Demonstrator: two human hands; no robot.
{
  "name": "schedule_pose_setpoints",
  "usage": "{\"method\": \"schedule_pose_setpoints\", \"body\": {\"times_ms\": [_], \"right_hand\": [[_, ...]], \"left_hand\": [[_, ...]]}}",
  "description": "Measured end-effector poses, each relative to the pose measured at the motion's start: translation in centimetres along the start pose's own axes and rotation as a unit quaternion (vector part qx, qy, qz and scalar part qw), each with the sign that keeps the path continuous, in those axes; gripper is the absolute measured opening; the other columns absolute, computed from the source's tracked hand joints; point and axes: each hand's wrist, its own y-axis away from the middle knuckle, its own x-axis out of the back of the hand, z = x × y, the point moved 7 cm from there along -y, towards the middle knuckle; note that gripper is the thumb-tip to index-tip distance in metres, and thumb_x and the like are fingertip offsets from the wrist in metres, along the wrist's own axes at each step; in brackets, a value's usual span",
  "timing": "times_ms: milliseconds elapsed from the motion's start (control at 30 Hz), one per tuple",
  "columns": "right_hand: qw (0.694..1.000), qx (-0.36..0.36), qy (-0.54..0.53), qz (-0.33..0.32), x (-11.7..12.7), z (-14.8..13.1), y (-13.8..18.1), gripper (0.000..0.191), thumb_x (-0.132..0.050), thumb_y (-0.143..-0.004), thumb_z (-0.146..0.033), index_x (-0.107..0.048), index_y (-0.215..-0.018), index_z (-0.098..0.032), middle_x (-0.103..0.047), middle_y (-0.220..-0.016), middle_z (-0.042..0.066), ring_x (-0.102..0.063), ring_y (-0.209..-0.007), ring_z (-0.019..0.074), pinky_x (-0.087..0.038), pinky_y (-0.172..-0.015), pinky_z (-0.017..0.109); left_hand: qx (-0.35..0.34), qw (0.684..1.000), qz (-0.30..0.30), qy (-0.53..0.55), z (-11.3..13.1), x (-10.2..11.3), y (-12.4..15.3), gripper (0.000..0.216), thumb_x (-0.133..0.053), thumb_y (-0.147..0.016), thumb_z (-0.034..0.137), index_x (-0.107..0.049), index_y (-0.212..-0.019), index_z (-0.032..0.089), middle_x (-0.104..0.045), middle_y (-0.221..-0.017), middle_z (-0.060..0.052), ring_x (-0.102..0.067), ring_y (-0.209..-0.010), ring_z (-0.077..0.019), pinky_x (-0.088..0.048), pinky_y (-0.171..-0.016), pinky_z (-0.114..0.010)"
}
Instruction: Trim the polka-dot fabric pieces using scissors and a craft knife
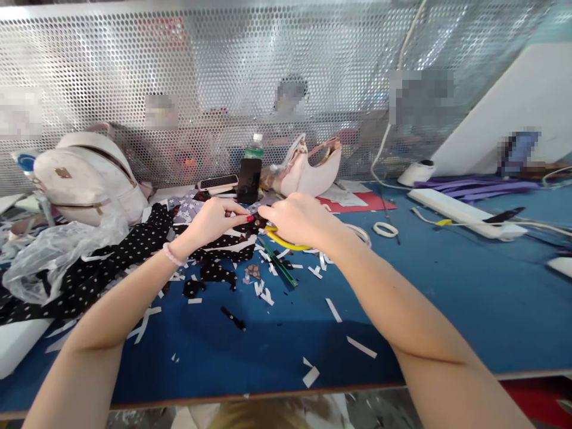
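Note:
My left hand (220, 218), a pale bracelet at its wrist, pinches the edge of a small dark fabric piece (258, 221) between thumb and finger. Right beside it, my right hand (292, 219) is closed, with its fingertips at the same fabric; its palm side is hidden. A curved yellow thing (286, 241) shows under the right hand, partly covered, and I cannot tell whether it is held. Black polka-dot scraps (218, 273) and white paper strips (267, 295) lie below the hands. A green stick-like tool (279, 265) rests among them.
To the left are a white backpack (92, 179), clear plastic bag (67, 253) and polka-dot cloth (149, 241). Behind the hands stand a phone (249, 180), bottle (254, 146) and white handbag (308, 173). A tape roll (385, 229) and white power strip (465, 213) lie right.

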Motion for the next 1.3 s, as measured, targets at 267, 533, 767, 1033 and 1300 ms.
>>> {"method": "schedule_pose_setpoints", "body": {"times_ms": [267,533,767,1033,1300], "right_hand": [[1.000,-0.008,0.002,0.000,-0.2,0.0,0.2,0.022,-0.048,-0.088,-0.016,-0.065,-0.101,-0.013,-0.073,-0.078,0.012,-0.066,-0.069,0.0233,-0.020,-0.052,0.030],[1.000,-0.014,-0.008,-0.003,-0.2,0.1,0.2,0.021,-0.047,-0.088,-0.016,-0.064,-0.100,-0.013,-0.072,-0.075,0.011,-0.065,-0.068,0.0218,-0.019,-0.052,0.030],[1.000,-0.006,-0.009,0.004,-0.2,0.0,0.3,0.019,-0.047,-0.086,-0.015,-0.064,-0.094,-0.014,-0.070,-0.070,0.010,-0.064,-0.064,0.0213,-0.019,-0.051,0.029],[0.999,-0.011,-0.024,-0.019,-0.3,0.1,0.3,0.024,-0.051,-0.092,-0.033,-0.063,-0.099,-0.014,-0.072,-0.076,0.011,-0.064,-0.066,0.0221,-0.019,-0.051,0.029],[0.999,0.002,-0.011,-0.036,0.5,-0.7,-0.4,0.037,-0.051,-0.093,-0.046,-0.062,-0.103,-0.012,-0.072,-0.078,0.013,-0.065,-0.067,0.0233,-0.020,-0.051,0.030]], "left_hand": [[-0.048,0.999,-0.001,-0.020,1.3,1.1,0.1,0.021,-0.062,-0.086,0.029,-0.077,-0.089,0.016,-0.076,-0.090,-0.004,-0.067,-0.080,-0.0157,-0.051,-0.072,-0.025],[-0.191,0.962,-0.146,-0.128,2.7,2.9,1.2,0.027,-0.063,-0.089,0.038,-0.071,-0.108,0.020,-0.072,-0.105,-0.005,-0.065,-0.095,-0.0168,-0.049,-0.085,-0.027],[-0.175,0.971,-0.136,-0.087,1.1,1.5,0.2,0.021,-0.056,-0.091,0.029,-0.073,-0.090,0.017,-0.072,-0.091,-0.004,-0.065,-0.084,-0.0142,-0.049,-0.077,-0.024],[-0.095,0.985,-0.138,-0.028,-0.3,1.3,-0.1,0.019,-0.058,-0.086,0.029,-0.072,-0.089,0.016,-0.072,-0.089,-0.002,-0.064,-0.079,-0.0126,-0.049,-0.074,-0.023],[-0.084,0.986,-0.141,0.009,-0.5,1.0,-0.3,0.018,-0.058,-0.085,0.026,-0.072,-0.087,0.015,-0.072,-0.087,-0.003,-0.064,-0.076,-0.0123,-0.050,-0.071,-0.023]]}}
